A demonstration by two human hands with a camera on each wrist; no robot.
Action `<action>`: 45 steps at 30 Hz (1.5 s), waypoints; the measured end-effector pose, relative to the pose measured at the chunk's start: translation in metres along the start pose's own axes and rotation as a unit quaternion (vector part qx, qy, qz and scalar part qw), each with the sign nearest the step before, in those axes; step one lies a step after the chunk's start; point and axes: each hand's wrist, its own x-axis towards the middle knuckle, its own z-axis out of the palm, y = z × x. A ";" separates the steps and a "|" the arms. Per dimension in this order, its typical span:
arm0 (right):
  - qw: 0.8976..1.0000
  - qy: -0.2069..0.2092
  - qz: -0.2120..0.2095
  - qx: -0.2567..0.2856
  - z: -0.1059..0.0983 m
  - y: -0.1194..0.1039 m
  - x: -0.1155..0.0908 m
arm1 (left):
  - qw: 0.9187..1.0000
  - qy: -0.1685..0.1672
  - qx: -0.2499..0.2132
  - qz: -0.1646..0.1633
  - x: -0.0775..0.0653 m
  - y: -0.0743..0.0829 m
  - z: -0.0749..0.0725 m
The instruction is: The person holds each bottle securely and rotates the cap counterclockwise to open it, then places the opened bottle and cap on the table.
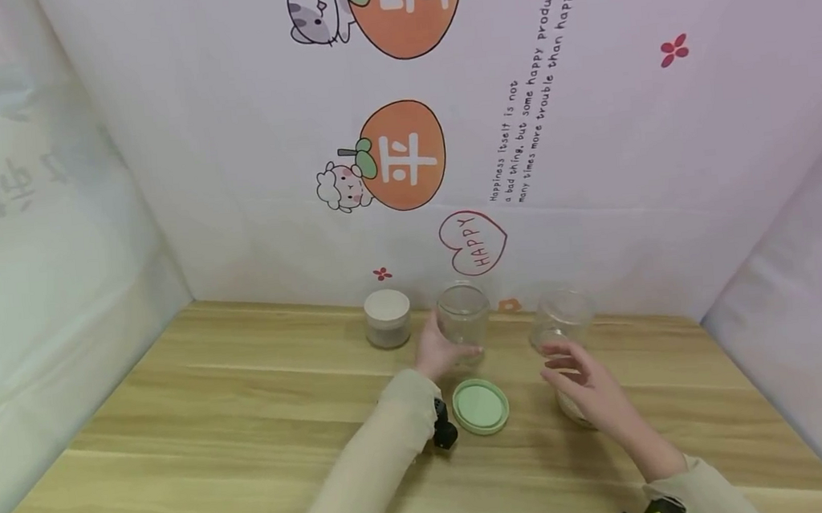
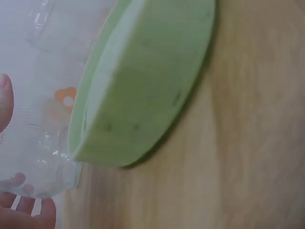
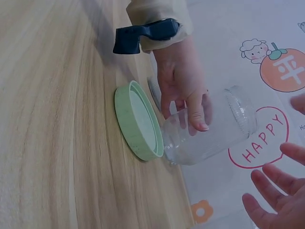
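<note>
My left hand holds a clear, lidless jar near the back of the table, thumb on one side and fingers around the other. In the right wrist view, the thumb and fingers of that hand lie around the jar's wall. A green round lid lies on the table just in front of this jar. My right hand, its fingers spread and relaxed, holds nothing. It hovers in front of a second clear jar. Partly hidden below it is a pale round object.
A small jar with a white lid stands left of my left hand. The wooden table meets a white printed backdrop right behind the jars. Cloth walls rise at both sides.
</note>
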 end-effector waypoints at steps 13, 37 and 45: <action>0.999 -0.004 0.015 -0.045 -0.002 0.003 -0.003 | 0.990 -0.036 0.095 0.094 0.006 0.004 -0.006; 0.999 -0.005 0.013 -0.044 0.009 0.001 -0.009 | 0.984 -0.028 0.162 0.070 0.000 0.003 -0.009; 0.998 0.001 0.009 -0.060 0.007 -0.006 -0.010 | 0.988 -0.009 0.124 0.094 -0.007 0.009 -0.030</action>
